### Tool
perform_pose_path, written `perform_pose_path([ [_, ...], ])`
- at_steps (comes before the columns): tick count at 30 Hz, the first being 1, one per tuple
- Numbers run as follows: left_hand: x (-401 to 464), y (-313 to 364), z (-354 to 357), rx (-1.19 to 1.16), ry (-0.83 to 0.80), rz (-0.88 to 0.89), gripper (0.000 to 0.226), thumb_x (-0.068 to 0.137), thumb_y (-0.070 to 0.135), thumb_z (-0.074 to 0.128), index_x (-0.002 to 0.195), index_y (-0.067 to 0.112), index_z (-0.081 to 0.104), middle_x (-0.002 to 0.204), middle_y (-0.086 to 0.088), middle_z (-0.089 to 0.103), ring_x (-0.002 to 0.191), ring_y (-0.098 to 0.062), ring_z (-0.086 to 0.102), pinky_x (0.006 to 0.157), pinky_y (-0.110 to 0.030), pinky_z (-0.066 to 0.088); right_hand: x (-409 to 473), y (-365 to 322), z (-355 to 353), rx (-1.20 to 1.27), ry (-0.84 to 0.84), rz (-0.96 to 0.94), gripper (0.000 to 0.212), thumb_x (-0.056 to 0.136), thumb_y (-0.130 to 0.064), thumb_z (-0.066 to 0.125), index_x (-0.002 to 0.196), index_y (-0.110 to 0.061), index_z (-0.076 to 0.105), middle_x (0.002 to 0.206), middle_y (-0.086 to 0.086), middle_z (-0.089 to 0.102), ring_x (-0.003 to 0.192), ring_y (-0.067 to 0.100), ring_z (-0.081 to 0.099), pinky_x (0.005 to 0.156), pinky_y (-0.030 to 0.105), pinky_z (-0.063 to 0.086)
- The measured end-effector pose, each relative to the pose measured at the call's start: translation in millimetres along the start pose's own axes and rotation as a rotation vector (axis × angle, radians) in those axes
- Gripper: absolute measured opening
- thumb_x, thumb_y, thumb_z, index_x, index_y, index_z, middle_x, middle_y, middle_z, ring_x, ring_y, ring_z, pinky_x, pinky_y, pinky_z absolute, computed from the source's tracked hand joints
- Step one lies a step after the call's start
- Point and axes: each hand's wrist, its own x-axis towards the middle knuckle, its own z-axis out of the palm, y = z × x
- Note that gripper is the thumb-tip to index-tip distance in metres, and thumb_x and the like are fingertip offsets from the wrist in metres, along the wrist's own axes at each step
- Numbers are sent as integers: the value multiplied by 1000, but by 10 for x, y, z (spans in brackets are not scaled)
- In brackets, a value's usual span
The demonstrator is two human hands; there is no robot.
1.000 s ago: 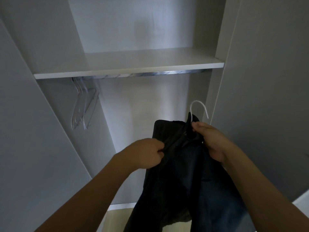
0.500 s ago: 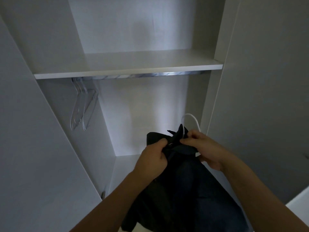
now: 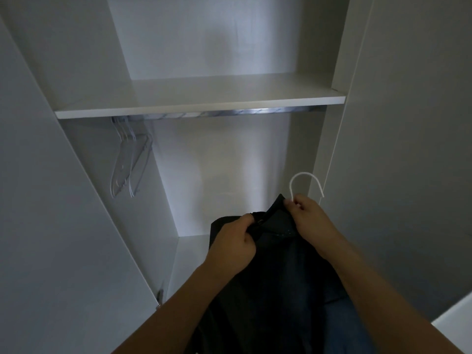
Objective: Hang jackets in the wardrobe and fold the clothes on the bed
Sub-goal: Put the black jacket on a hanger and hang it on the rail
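A dark jacket [image 3: 275, 282] hangs from my two hands in front of the open wardrobe. My left hand [image 3: 233, 245] grips a fold of the jacket near its collar. My right hand [image 3: 310, 221] pinches the collar and the neck of a white hanger [image 3: 305, 182], whose hook sticks up above my fingers. The hanger's body is hidden inside the jacket. The metal rail [image 3: 229, 113] runs under the shelf, well above the hook.
Several clear empty hangers [image 3: 129, 164] hang at the rail's left end. A white shelf [image 3: 204, 98] sits above the rail. The wardrobe door [image 3: 51, 226] stands open at left, and a side panel [image 3: 408, 149] closes the right. The wardrobe floor [image 3: 191, 256] lies below.
Both hands dropped lower with the jacket, then shifted slightly right. My left hand moved close to my right at the collar. The hook now stands clear above my right fingers.
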Motion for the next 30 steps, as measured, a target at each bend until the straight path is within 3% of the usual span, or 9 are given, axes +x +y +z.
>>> perform_pose_path([
  [4, -6, 101, -52, -304, -88, -150, 26, 96, 10, 44, 73, 17, 55, 72, 2, 55, 71, -11, 55, 70, -28, 42, 74, 1, -92, 9, -54, 85, 35, 101, -26, 46, 77, -5, 62, 69, 5, 56, 66, 16, 52, 61, 29, 39],
  [6, -69, 61, -66, -318, -175, -157, 24, 100, 24, 46, 77, 27, 55, 76, 9, 56, 74, -1, 56, 75, -19, 44, 131, 26, -103, -92, -17, 84, 35, 98, -27, 51, 68, -11, 58, 78, -2, 51, 78, 18, 50, 72, 32, 42],
  [8, -122, -32, -46, -304, -201, -160, 19, 101, 41, 44, 103, 32, 60, 101, 11, 60, 94, 5, 57, 91, -11, 42, 134, 2, -80, -285, 103, 59, 29, 96, -29, 54, 75, -12, 65, 94, -10, 44, 97, 20, 42, 94, 37, 36],
  [10, -134, -112, -61, -327, -195, -188, 37, 98, 55, 40, 122, 33, 56, 119, 5, 58, 113, -12, 55, 109, -30, 37, 112, -68, -23, -163, 146, 70, 29, 97, -24, 53, 83, -2, 67, 86, -4, 47, 90, 22, 48, 80, 32, 40],
  [14, -80, -36, -152, -354, -222, -262, 18, 100, 42, 46, 92, 31, 59, 99, 2, 62, 89, -11, 58, 90, -31, 46, 36, -314, 39, 453, -49, 290, 17, 91, -15, 51, 75, -10, 52, 69, 8, 49, 67, 21, 49, 65, 29, 40],
  [17, -120, -5, -192, -115, -194, -69, 16, 91, 43, 61, 88, 29, 56, 86, 9, 61, 80, -5, 59, 80, -25, 52, -5, -395, -10, 343, -190, 190, 40, 90, -38, 61, 83, 2, 62, 72, 20, 61, 69, 33, 62, 70, 38, 53],
  [21, -88, 7, -227, 51, -70, 133, 27, 84, 49, 69, 94, 29, 54, 89, 16, 56, 80, 0, 55, 69, -16, 45, -1, -487, -111, 77, -157, 75, 62, 94, -60, 41, 68, -5, 55, 63, 7, 56, 59, 16, 57, 59, 25, 45],
  [26, -60, -140, -320, 129, -78, 315, 27, 87, 39, 68, 106, 23, 57, 98, 16, 52, 88, 5, 51, 76, -7, 39, 50, -416, -137, 123, -180, -36, 61, 98, -55, 31, 60, -12, 50, 54, -2, 45, 57, 13, 43, 66, 24, 37],
  [30, -23, -140, -359, 199, 27, 356, 28, 95, 44, 53, 100, 17, 61, 93, 12, 54, 81, -1, 51, 72, -12, 41, 3, -366, -87, 315, -295, -89, 36, 93, -32, 60, 58, -20, 59, 56, -5, 53, 59, 9, 51, 66, 21, 44],
])
